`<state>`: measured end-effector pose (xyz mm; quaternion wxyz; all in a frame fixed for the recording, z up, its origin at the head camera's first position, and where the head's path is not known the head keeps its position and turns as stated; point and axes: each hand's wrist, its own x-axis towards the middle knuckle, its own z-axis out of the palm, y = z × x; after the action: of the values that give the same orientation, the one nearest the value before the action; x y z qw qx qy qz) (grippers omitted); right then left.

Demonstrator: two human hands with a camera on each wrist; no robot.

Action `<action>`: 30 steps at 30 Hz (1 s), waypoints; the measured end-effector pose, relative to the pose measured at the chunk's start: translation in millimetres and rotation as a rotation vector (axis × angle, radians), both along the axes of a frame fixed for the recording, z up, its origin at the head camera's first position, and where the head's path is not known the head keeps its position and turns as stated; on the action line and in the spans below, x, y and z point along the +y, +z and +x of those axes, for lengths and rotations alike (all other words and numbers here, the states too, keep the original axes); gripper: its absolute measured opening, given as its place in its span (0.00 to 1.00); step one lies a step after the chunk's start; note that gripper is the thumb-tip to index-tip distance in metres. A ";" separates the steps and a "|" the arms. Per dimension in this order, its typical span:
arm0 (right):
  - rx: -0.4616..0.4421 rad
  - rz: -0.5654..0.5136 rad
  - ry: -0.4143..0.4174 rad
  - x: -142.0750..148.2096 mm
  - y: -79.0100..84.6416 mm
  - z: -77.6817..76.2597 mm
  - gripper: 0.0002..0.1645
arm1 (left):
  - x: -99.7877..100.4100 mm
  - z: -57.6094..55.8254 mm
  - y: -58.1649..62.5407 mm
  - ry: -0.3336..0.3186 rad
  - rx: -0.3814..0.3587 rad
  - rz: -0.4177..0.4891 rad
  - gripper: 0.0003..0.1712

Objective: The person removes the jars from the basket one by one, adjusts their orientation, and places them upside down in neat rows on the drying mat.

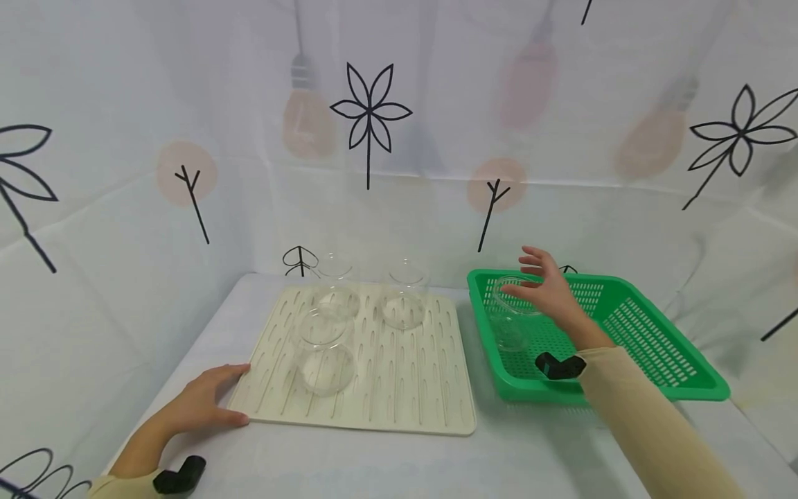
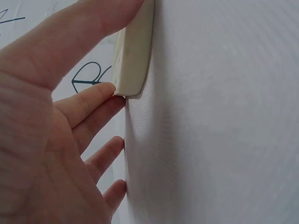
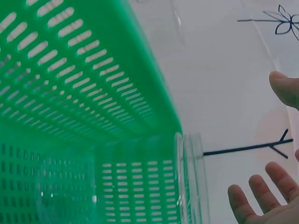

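My left hand touches the left edge of a cream ribbed mat, thumb and fingers fairly straight. The left wrist view shows fingertips meeting the mat's edge. Three clear, round, glass-like containers stand on the mat: one nearer me, one at the back left and one at the back right. Another clear container is inside a green basket. Above its rim my right hand hovers with fingers spread, apart from the rim in the right wrist view.
The slotted basket stands to the right of the mat, a narrow strip of white tablecloth between them. Behind the table hangs a white curtain printed with flowers and bulbs. Black wrist cameras are on both wrists.
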<state>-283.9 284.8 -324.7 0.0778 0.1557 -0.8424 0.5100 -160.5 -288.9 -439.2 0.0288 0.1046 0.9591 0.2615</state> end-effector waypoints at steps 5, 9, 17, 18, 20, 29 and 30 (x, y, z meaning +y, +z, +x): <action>-0.009 0.026 -0.018 9.8 -4.5 -3.9 0.54 | 0.0 -0.2 0.5 0.024 -0.017 0.015 0.57; -0.007 0.048 -0.022 17.6 -5.3 -5.6 0.54 | 0.7 0.5 1.8 0.034 -0.036 0.014 0.57; -0.074 0.164 -0.010 31.7 -10.0 -11.8 0.58 | 1.3 1.9 4.3 0.030 -0.034 0.009 0.57; -0.087 0.177 -0.006 33.6 -11.3 -12.9 0.59 | 1.7 1.9 4.0 0.031 -0.036 0.011 0.57; -0.115 0.194 0.007 37.0 -13.8 -15.1 0.60 | 2.3 1.7 3.2 0.035 -0.042 0.011 0.57; -0.267 0.249 0.120 51.7 -22.0 -20.9 0.65 | 2.4 0.8 3.3 0.050 -0.046 0.016 0.58; -0.282 0.254 0.134 54.0 -23.0 -20.9 0.66 | 2.4 0.9 3.4 0.051 -0.049 0.016 0.58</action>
<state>-304.9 338.8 -347.7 -0.0955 0.1469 -0.8902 0.4206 -159.6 -286.5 -435.8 0.0446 0.0738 0.9583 0.2724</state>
